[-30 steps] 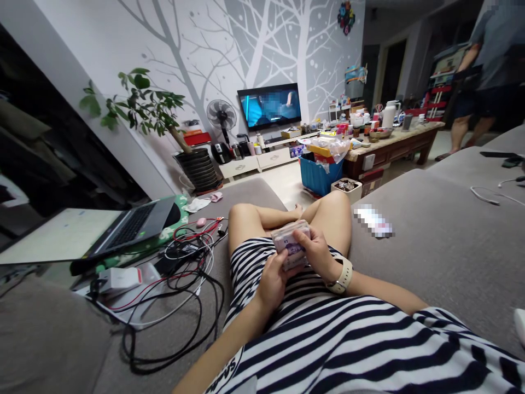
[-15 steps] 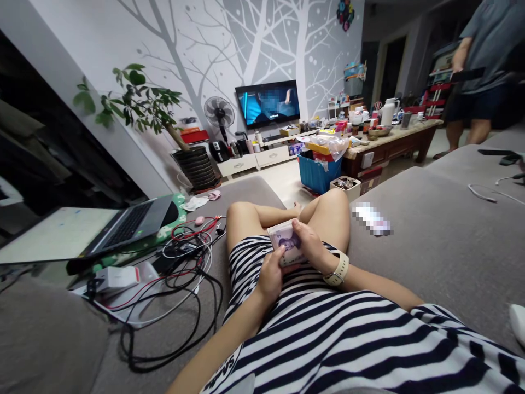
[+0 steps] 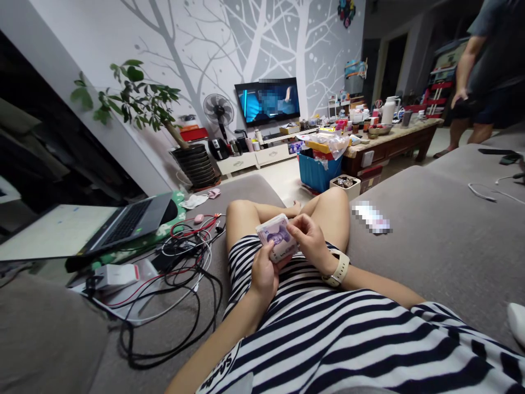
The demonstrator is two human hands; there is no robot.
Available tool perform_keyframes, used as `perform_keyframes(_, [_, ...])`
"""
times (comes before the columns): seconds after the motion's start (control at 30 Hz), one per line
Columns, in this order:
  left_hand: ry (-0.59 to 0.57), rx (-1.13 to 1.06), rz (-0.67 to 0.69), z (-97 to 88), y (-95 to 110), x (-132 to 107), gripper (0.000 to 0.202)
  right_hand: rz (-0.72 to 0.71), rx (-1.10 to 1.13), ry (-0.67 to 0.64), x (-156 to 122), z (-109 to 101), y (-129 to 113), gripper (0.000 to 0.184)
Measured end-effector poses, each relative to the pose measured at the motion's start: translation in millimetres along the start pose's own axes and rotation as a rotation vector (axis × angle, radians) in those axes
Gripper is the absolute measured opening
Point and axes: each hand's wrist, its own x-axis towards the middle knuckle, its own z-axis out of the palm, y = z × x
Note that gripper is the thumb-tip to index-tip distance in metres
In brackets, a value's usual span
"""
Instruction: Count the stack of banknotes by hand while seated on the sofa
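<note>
On the left, the left hand (image 3: 263, 272) pinches the stack of banknotes (image 3: 281, 237) over the striped clothing (image 3: 324, 323), thumb laid across its face; firm pressure there should stop the pile slipping. And at the stack's right edge, the right hand (image 3: 311, 242), thumb and forefinger drawn close; whether they pinch paper, I can't tell. A light corner touch looks best.
</note>
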Motion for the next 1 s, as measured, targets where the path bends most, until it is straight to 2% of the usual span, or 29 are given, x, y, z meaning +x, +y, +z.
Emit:
perform_keyframes(0.3, [0.001, -0.004, 0.023, -0.7, -0.4, 1.6, 0.024, -0.032, -0.126, -0.021, -1.7, -0.2, -2.8, 0.032])
perform_keyframes(1.0, [-0.011, 0.012, 0.007, -3.3, -4.7, 3.2, 0.026, -0.007, -0.121, -0.010, -0.6, -1.1, 3.9, 0.031])
